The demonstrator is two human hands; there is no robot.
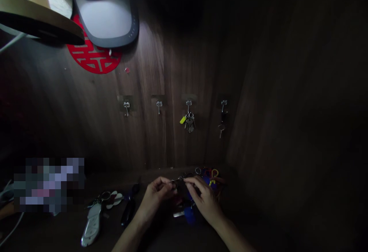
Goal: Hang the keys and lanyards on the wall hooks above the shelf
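My left hand [161, 193] is closed, thumb and fingers pinching one end of a small metal key chain [178, 179]. My right hand [203, 197] pinches the same chain a little to the right, so it runs short and nearly level between the two. Just below the hands is a key with a blue head [187, 214]. Behind the right hand lie a metal ring [198, 171] and a tangle of red, blue and yellow cords [214, 173]. Dim light hides what else the fingertips cover.
Several hooks line the wood panel; a key bunch with a yellow tag [189, 121] and a single key [221, 128] hang there. A silver fob [91, 224] and a black fob [128, 210] lie left. A cap [106, 18] hangs above, over a red ornament [99, 62].
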